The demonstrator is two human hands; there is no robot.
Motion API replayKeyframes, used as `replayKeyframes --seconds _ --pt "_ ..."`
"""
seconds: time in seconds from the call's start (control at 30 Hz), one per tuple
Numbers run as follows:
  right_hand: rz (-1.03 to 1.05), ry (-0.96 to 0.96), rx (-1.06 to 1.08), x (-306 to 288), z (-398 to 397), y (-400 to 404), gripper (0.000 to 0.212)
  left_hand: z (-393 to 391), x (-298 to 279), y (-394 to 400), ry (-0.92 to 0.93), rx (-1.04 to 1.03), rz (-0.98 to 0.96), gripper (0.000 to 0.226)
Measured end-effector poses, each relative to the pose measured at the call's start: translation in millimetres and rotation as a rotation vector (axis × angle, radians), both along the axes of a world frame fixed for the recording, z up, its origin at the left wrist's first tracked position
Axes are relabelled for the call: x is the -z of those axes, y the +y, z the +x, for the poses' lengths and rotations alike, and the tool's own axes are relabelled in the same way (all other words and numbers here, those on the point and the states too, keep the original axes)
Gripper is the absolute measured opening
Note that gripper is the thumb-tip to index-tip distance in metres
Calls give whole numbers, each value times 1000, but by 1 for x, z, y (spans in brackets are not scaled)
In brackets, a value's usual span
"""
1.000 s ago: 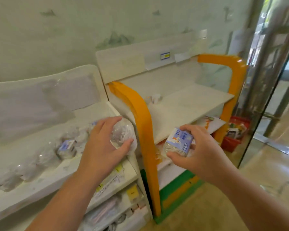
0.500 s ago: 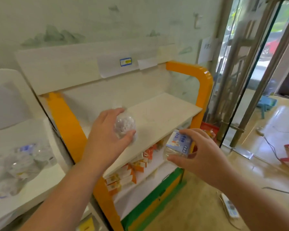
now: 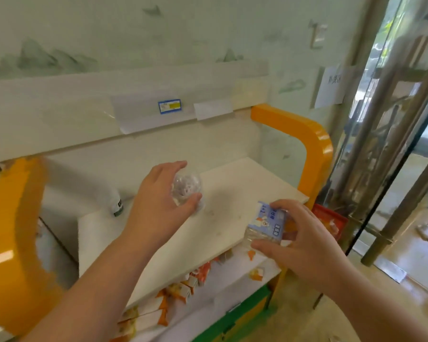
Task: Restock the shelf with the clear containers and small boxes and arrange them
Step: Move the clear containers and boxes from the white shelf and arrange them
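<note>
My left hand (image 3: 158,206) grips a round clear container (image 3: 186,188) filled with small white pieces, held just above the middle of the white shelf board (image 3: 223,218). In my right hand (image 3: 304,243) is a clear container with a blue and white label (image 3: 267,224), tilted, at the shelf's front right edge. A small white bottle with a dark label (image 3: 116,203) stands at the back left of the same shelf. The shelf unit has orange side frames (image 3: 311,144).
Orange and white small boxes (image 3: 183,287) lie in a row on the lower shelf. A red basket (image 3: 331,218) sits on the floor to the right, beside metal door frames (image 3: 381,144) and a glass door. A price tag (image 3: 169,106) hangs on the upper shelf edge.
I have turned right from the neighbouring white shelf to the orange-framed one. Both hands carried their containers along and now hover over the white shelf board.
</note>
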State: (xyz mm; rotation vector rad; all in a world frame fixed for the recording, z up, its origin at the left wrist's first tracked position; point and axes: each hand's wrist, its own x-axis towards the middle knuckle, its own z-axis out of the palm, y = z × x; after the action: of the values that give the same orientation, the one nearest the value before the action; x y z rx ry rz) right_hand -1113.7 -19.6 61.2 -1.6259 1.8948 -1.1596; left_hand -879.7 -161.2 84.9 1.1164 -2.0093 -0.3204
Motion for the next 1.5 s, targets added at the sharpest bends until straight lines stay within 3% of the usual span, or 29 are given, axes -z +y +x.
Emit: replayKeyframes --seconds 0.33,0.5,0.7,1.0,1.23,1.5 --pt "-40 17 -250 8 -117 -97 68 -76 18 -38 3 -275 17 61" --pt "-27 -91 -333 27 -129 -148 64 -84 42 -70 -24 -352 77 61" --pt "-59 -45 -362 37 -132 -210 63 -85 63 -147 -41 -348 145 63" --pt "-13 257 -323 61 -140 -291 64 -86 101 -212 -121 -355 210 58" --pt "82 657 -379 69 -149 -348 71 -87 115 -234 -99 -373 195 61" --pt "103 843 -522 65 -130 -400 50 -81 114 -226 -97 -421 177 71"
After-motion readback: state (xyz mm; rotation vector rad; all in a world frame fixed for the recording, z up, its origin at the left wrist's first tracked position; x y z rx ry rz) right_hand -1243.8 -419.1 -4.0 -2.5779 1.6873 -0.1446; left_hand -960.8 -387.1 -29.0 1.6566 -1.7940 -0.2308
